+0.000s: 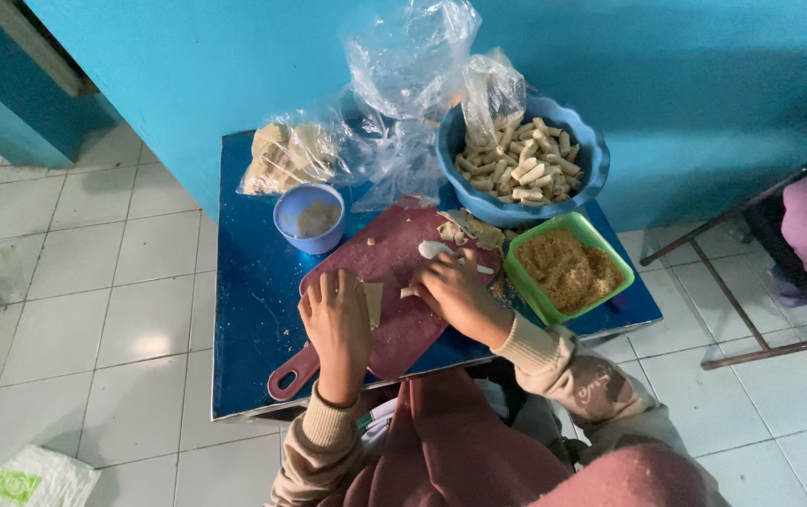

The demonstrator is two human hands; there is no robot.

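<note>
Near edge first: our left hand (336,324) lies flat, fingers spread, pinning a thin pale wrapper sheet (372,302) onto the maroon cutting board (394,329); nothing gripped, just pressed. Our right hand (460,293) is curled at the board's right side, fingertips pinching a small pale piece (409,293), grip nearly closed on it. A white spoon (434,249) lies just past that hand, on the board. Best handling, we judge: keep the sheet flat and taut under the left palm and work with fingertips only. To the right, green tray of brown crumbs (568,270). Further, small blue cup (309,218), then blue bowl of pale rolls (524,160) and plastic bags (347,150), all on the blue surface (253,300).
</note>
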